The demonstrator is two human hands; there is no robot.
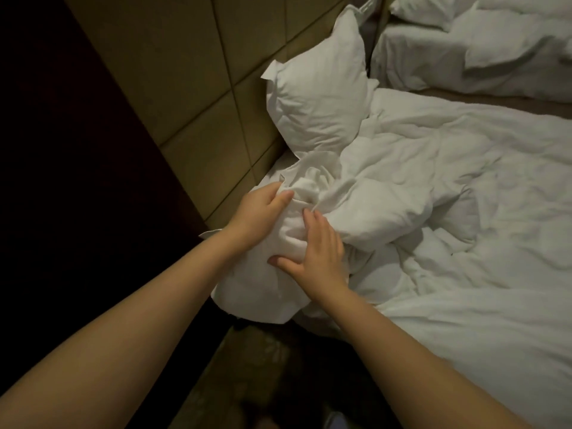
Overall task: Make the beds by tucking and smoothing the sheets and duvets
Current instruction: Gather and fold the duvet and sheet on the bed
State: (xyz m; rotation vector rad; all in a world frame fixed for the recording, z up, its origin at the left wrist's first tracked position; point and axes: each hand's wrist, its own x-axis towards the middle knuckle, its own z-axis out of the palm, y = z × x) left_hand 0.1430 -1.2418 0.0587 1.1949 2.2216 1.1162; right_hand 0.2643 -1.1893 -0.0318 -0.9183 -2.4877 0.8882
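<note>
- Head view: white duvet (433, 187), puffy and heavily creased, lies across the near bed, its corner bunched at the bed's edge beside the padded wall panels (185, 72)
- Left hand (260, 212) has fingers curled over a crumpled fold of that corner, gripping it
- Right hand (315, 255) lies flat on the bunch, fingers nearly straight, thumb spread wide, pressing and holding nothing
- Plump white pillow (318, 97) leans on the tan, square-stitched panels, touching the duvet
- Second bed (464, 66) behind, rumpled white bedding
- Dark patterned carpet (247, 351) below
</note>
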